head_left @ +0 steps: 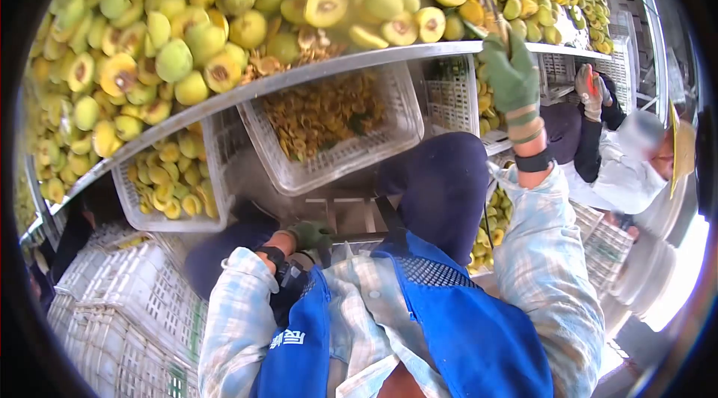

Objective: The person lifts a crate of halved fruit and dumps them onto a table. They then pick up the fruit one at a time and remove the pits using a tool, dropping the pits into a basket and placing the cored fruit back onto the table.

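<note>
My right hand (512,75), in a green glove with a striped cuff, reaches over the metal rim of the table. Its fingers are closed around a thin pointed tool (493,15) whose exact kind I cannot make out. The tool's tip is among halved yellow-green stone fruit (325,5), some with brown pit centres showing. Down by my lap, my left hand (308,236) wears a green glove too. It is small and shadowed, and its fingers do not show clearly.
Below the rim (344,57) sits a white crate (292,182) of brown-yellow scraps. Another crate (161,222) at left holds fruit halves. White crates (123,323) stack at lower left. At right sits a co-worker (621,166) with gloved hands holding something red.
</note>
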Demonstrator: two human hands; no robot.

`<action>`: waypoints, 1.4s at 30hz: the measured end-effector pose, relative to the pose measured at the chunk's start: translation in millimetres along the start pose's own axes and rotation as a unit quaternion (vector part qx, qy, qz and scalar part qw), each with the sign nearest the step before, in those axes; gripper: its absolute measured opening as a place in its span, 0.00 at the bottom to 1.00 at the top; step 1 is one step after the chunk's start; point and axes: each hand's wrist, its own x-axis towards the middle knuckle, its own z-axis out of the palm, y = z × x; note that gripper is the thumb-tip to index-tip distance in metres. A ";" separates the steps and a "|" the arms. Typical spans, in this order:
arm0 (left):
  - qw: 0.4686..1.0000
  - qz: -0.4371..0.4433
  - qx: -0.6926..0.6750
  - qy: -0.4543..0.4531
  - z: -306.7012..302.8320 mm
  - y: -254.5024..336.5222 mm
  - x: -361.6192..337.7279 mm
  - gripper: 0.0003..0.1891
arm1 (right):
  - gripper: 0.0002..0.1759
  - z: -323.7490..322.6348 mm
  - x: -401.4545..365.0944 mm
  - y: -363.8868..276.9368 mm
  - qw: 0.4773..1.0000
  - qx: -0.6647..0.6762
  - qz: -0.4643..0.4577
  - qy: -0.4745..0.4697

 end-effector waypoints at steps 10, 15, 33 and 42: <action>0.943 -0.091 0.320 0.004 -52.2 84.4 -44.1 0.23 | 0.10 40.1 -111.0 27.2 0.941 0.325 0.026 -0.090; 0.810 0.091 0.450 0.365 -73.6 94.1 -47.2 0.18 | 0.11 32.8 -171.7 21.2 0.909 0.358 0.129 -0.167; 0.631 -0.042 0.234 0.739 -273.2 244.8 -63.4 0.29 | 0.19 30.0 -145.2 42.2 0.881 0.412 0.146 -0.181; 0.648 0.352 -0.024 0.675 -266.1 237.4 -63.8 0.18 | 0.18 76.1 -77.9 -3.2 0.899 0.401 0.071 -0.164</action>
